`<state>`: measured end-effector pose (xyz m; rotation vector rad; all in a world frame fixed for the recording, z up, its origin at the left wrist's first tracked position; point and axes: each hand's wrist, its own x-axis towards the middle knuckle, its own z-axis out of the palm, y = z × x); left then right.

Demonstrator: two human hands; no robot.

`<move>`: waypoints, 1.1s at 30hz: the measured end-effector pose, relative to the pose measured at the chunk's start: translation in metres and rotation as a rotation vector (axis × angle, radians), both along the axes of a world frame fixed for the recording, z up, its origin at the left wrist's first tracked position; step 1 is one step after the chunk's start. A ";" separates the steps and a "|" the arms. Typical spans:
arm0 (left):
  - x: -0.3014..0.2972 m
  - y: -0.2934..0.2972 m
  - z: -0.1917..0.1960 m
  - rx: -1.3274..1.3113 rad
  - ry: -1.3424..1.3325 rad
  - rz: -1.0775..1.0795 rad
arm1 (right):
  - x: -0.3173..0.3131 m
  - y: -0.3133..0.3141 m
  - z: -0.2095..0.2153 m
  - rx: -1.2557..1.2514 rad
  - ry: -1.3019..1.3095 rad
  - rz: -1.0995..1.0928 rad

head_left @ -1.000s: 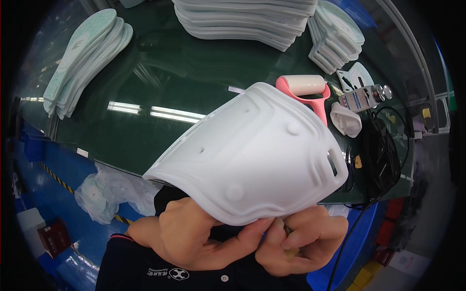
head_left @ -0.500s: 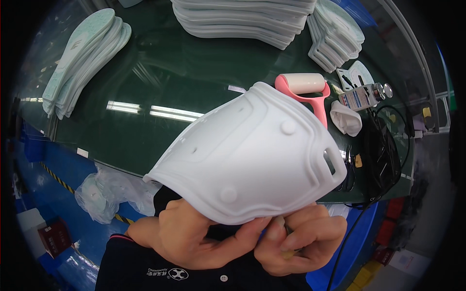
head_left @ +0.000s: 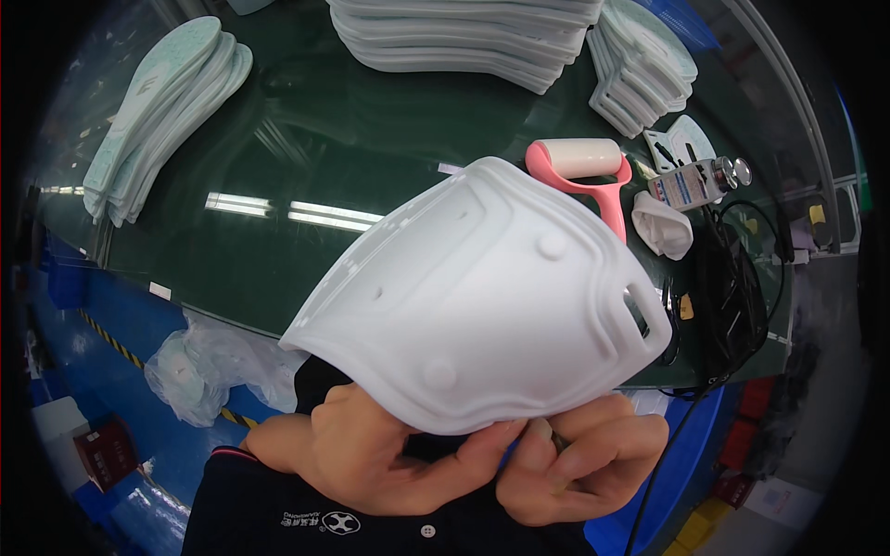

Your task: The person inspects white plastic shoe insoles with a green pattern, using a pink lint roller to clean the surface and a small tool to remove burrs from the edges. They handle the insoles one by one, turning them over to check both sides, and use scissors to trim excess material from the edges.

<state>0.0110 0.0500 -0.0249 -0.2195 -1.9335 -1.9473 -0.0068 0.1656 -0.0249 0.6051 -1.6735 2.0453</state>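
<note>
A white moulded plastic panel [head_left: 491, 296], curved, with raised ridges, two round bumps and a slot near its right end, is tilted up over the table's near edge. My left hand [head_left: 371, 454] is closed on its lower edge, with the thumb along the rim and the other fingers partly hidden behind it. Against the same edge, just right of the left thumb, my right hand [head_left: 589, 463] makes a pinch. Something small shows between its thumb and finger, too little of it to name.
Stacked white panels [head_left: 464, 42] stand at the back, with more pale-green-patterned ones [head_left: 153, 120] far left and others [head_left: 640, 69] far right. Right of the panel lie a pink-handled roller [head_left: 607, 199], a white cloth [head_left: 662, 225], a bottle [head_left: 684, 187] and a black cable [head_left: 684, 428].
The panel has tilted slightly and its slotted end has shifted a little right. My right hand has moved slightly right along with it, still pinching at the lower edge.
</note>
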 end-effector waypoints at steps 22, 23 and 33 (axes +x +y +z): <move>0.001 -0.005 -0.001 0.173 -0.055 -0.097 | 0.005 -0.001 0.001 -0.260 -0.126 0.108; 0.001 -0.004 -0.001 0.175 -0.056 -0.103 | 0.006 -0.001 0.001 -0.264 -0.117 0.091; 0.002 -0.005 0.002 0.096 -0.053 -0.066 | 0.002 0.007 0.002 -0.045 -0.054 0.138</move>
